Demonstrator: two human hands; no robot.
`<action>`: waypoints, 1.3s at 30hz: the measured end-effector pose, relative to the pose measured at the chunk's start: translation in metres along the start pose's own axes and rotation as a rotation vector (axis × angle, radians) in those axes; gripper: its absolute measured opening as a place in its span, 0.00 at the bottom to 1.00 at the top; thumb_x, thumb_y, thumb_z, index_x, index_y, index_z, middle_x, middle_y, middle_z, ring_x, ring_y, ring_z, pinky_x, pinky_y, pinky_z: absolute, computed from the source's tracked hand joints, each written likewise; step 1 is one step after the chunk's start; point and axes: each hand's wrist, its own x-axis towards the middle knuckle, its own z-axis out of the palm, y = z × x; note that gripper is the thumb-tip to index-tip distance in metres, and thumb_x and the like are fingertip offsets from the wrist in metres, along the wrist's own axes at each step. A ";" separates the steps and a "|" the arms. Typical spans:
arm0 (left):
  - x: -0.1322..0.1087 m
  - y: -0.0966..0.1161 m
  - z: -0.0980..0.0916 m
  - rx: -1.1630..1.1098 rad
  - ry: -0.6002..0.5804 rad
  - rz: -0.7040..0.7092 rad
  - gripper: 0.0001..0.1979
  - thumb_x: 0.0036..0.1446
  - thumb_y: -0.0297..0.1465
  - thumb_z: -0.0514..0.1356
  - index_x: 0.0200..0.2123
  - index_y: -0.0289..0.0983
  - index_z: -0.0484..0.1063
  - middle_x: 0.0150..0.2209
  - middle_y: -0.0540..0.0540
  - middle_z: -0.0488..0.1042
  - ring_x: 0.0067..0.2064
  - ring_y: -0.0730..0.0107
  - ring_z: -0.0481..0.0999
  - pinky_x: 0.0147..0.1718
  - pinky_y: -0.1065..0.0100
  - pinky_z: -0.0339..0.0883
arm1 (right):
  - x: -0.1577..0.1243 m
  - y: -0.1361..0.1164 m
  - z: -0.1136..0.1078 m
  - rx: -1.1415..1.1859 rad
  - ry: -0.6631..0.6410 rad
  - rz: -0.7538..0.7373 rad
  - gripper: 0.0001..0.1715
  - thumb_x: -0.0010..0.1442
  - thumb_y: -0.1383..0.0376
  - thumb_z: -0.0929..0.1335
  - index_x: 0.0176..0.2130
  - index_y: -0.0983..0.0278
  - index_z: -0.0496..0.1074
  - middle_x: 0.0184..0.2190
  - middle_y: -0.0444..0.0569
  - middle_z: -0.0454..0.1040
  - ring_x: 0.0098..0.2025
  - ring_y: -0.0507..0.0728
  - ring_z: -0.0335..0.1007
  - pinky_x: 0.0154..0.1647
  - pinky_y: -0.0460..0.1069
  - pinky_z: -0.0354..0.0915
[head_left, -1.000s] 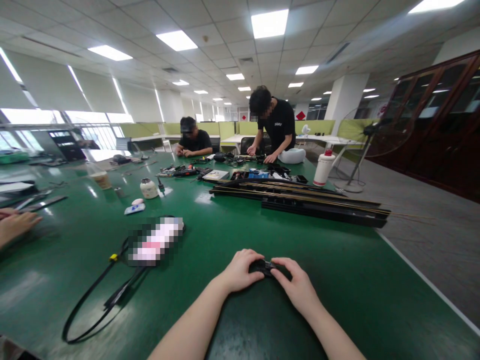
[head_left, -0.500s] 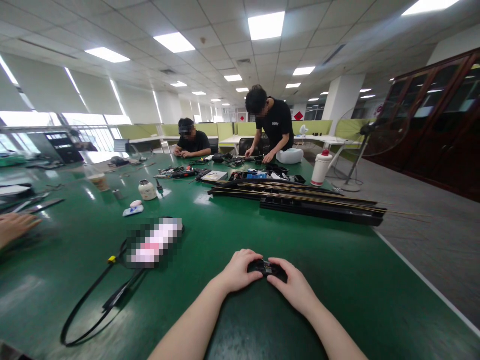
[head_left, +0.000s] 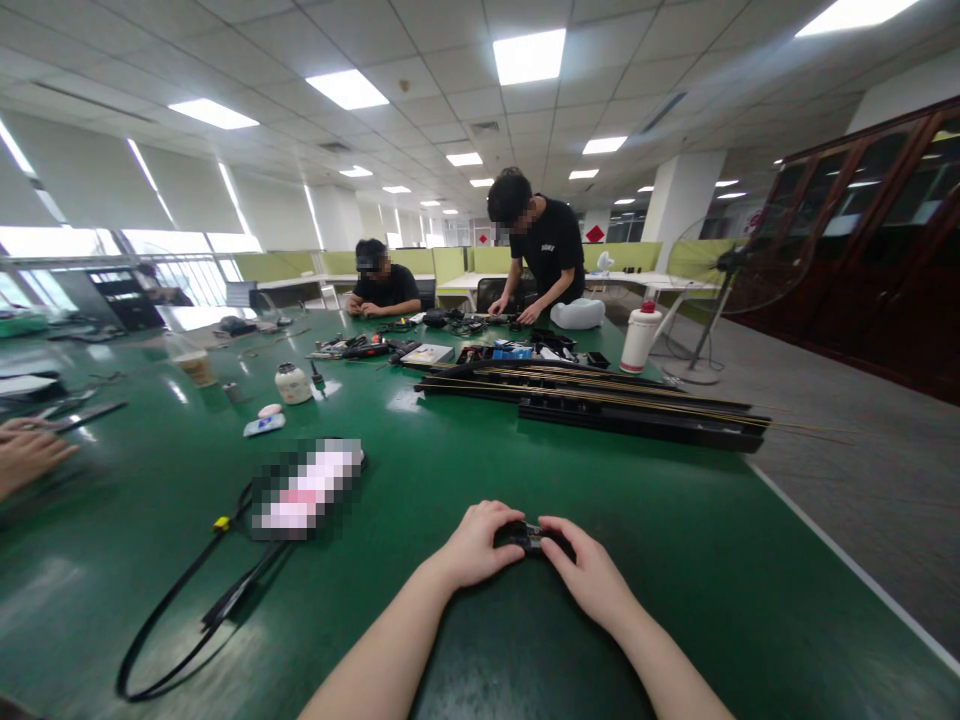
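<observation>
My left hand (head_left: 480,545) and my right hand (head_left: 589,570) rest on the green table (head_left: 675,520), low in the middle of the view. Both have their fingers curled round a small black part (head_left: 531,538) held between them. Most of that part is hidden by my fingers, so its shape is unclear. A dark mat lies under my forearms.
A black cable loop (head_left: 187,620) and a blurred pink-white item (head_left: 304,490) lie to the left. Long black rails (head_left: 622,410) cross the table ahead, near a white bottle (head_left: 640,338) and small jar (head_left: 292,383). Two people in black work at the far end; another person's hand (head_left: 26,455) is at left.
My hands keep their grip on the small black part with only slight finger shifts. The view has drifted a little. The standing person at the far end leans slightly differently.
</observation>
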 end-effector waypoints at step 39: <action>0.000 -0.001 0.000 0.019 -0.007 0.008 0.22 0.50 0.35 0.63 0.50 0.41 0.68 0.46 0.45 0.71 0.48 0.58 0.67 0.50 0.59 0.59 | 0.000 -0.005 -0.002 -0.019 -0.018 -0.024 0.16 0.58 0.60 0.61 0.42 0.61 0.72 0.43 0.49 0.75 0.47 0.58 0.69 0.50 0.53 0.63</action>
